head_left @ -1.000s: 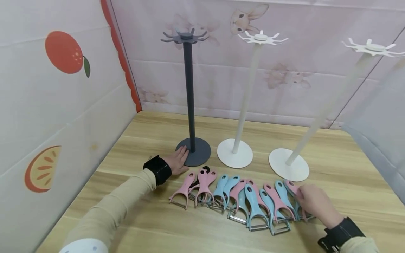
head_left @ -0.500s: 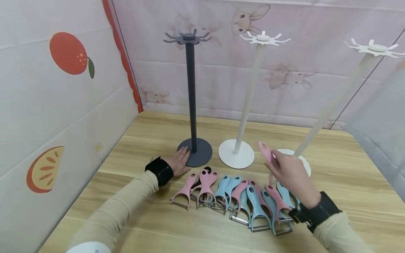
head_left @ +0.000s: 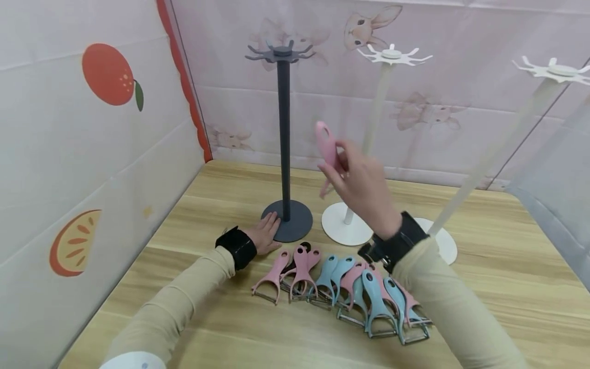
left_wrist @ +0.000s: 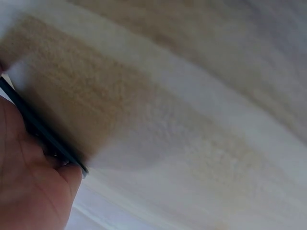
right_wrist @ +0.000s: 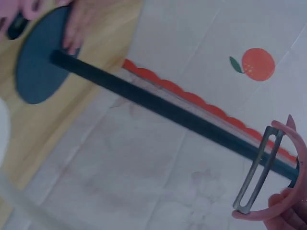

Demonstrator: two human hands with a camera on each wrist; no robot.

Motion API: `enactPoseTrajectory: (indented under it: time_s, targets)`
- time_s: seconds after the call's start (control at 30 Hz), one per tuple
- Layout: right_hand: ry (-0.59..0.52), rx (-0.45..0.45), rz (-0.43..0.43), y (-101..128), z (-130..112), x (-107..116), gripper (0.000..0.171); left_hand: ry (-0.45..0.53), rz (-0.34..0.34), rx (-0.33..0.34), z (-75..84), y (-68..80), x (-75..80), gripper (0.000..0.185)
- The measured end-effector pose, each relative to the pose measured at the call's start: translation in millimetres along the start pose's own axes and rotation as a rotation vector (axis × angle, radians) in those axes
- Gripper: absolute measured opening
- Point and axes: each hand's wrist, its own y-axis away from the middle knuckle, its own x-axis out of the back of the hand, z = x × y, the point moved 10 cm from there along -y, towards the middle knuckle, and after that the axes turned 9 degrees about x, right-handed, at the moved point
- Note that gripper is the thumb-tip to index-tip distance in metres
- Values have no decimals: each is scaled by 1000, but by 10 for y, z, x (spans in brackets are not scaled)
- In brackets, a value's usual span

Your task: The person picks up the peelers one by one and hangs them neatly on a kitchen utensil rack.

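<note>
The right hand (head_left: 361, 182) is raised above the wooden surface (head_left: 498, 256), and its fingers are curled around a pink peeler (head_left: 327, 148), which they hold in the air with the handle end pointing up. This peeler is between the pole of the dark grey stand (head_left: 285, 143) and the pole of the nearer white stand (head_left: 375, 118), a little closer to the grey one and below its top ring of hooks. In the right wrist view the peeler's metal blade (right_wrist: 254, 175) sits inside its pink curved frame, and the grey pole passes behind it. The left hand (head_left: 266, 236) lies flat on the surface with straight fingers, and the fingertips touch the edge of the round grey base; it holds nothing. The left wrist view shows only the palm (left_wrist: 29, 182) against a thin dark edge, the rest is blurred. Near the person, a row of peelers (head_left: 341, 289) in pink and blue lies on the surface, overlapping one another, with the blades toward the person. The right forearm covers the right end of this row. A second white stand (head_left: 507, 133) is further to the right, leaning in the picture. The walls behind have printed oranges (head_left: 108, 74) and rabbits (head_left: 369, 25).
</note>
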Motion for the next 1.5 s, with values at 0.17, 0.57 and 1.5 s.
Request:
enactPoseTrajectory:
  time_s: [0.17, 0.57, 1.5]
  targets:
    - [-17, 50, 58, -428, -172, -19, 41, -29, -17, 8, -15, -41, -54, 69]
    - [54, -67, 10, -1008, -238, -194, 45, -57, -9, 26, -43, -95, -96, 69]
    - [213, -92, -75, -1083, -92, -435, 39, -35, 15, 29, -103, -169, -165, 70]
